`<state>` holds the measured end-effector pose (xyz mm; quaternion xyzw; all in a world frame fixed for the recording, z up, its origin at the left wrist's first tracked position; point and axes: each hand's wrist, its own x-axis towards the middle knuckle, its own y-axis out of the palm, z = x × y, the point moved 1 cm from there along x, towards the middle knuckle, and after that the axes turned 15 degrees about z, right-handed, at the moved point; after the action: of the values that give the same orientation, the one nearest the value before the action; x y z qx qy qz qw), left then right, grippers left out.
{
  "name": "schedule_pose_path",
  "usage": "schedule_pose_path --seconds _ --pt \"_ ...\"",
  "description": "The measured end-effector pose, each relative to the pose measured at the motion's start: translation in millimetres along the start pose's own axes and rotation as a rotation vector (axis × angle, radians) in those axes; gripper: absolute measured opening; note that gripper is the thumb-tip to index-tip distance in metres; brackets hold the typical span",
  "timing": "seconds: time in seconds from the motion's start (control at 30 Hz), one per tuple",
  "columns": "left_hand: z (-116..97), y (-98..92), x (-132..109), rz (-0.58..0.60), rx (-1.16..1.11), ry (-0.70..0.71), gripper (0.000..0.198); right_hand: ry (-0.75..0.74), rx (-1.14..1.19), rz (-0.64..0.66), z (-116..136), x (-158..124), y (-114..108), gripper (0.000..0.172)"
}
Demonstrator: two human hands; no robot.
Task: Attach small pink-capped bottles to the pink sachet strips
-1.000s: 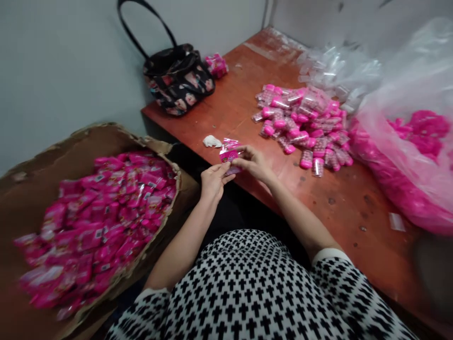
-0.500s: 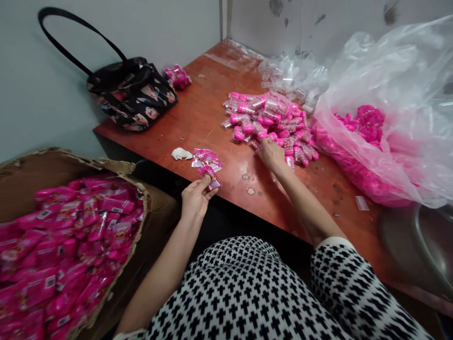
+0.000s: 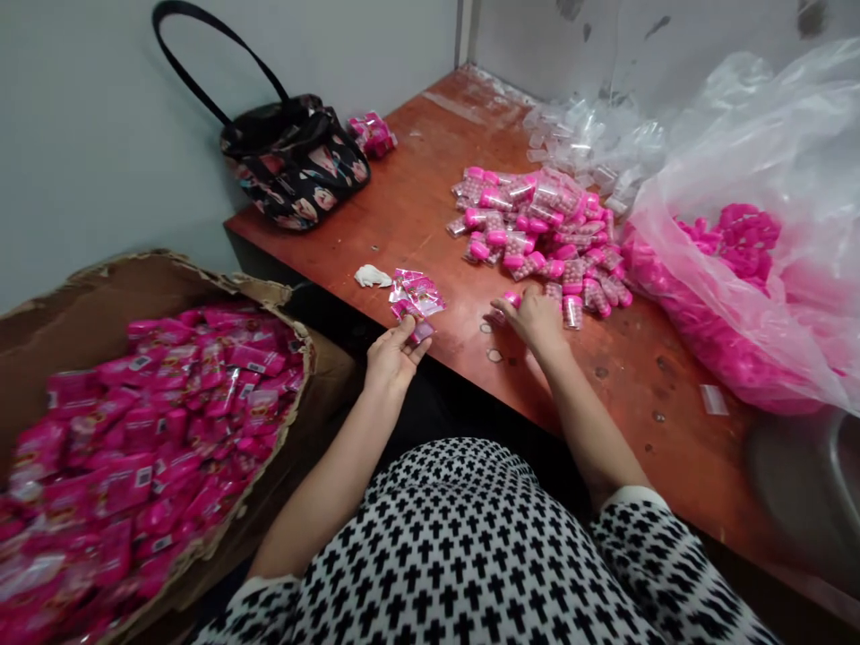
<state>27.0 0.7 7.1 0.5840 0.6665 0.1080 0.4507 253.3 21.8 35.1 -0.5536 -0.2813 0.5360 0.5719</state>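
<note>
My left hand (image 3: pixel 391 355) hovers at the table's near edge, its fingers pinched on a small pink printed packet (image 3: pixel 422 331). Just beyond it lies a little stack of the same empty packets (image 3: pixel 417 294). My right hand (image 3: pixel 534 317) rests on the red-brown table (image 3: pixel 417 215) at the near edge of a heap of small clear vials with pink caps (image 3: pixel 537 228). Its fingers are curled round one pink-capped vial (image 3: pixel 509 299).
A torn cardboard box (image 3: pixel 202 278) at my left holds many filled pink packets (image 3: pixel 148 430). A black flowered handbag (image 3: pixel 296 161) stands at the table's far left. A big clear plastic bag of pink caps (image 3: pixel 745 242) fills the right side, with empty clear vials (image 3: pixel 591 134) behind. A white scrap (image 3: pixel 372 276) lies near the packets.
My right hand has drawn back from the heap toward me with a vial in its fingers. My left hand stays put with its packet. The camera has shifted slightly.
</note>
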Motion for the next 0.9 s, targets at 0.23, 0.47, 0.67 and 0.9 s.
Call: schedule_pose_path --seconds 0.23,0.47,0.67,0.9 --pt "-1.6 -3.0 -1.8 -0.043 -0.197 -0.041 0.010 -0.223 0.280 0.072 21.4 -18.3 21.3 0.044" --pt "5.1 -6.2 0.6 -0.003 -0.278 -0.030 0.009 -0.525 1.098 0.355 53.6 -78.5 56.7 0.038" --pt "15.4 -3.9 -1.3 0.104 -0.246 0.012 0.016 -0.531 0.997 0.278 60.6 -84.9 71.0 0.038" --pt "13.9 1.9 -5.2 0.223 -0.052 0.041 0.027 -0.538 1.130 0.325 61.1 -80.4 77.1 0.043"
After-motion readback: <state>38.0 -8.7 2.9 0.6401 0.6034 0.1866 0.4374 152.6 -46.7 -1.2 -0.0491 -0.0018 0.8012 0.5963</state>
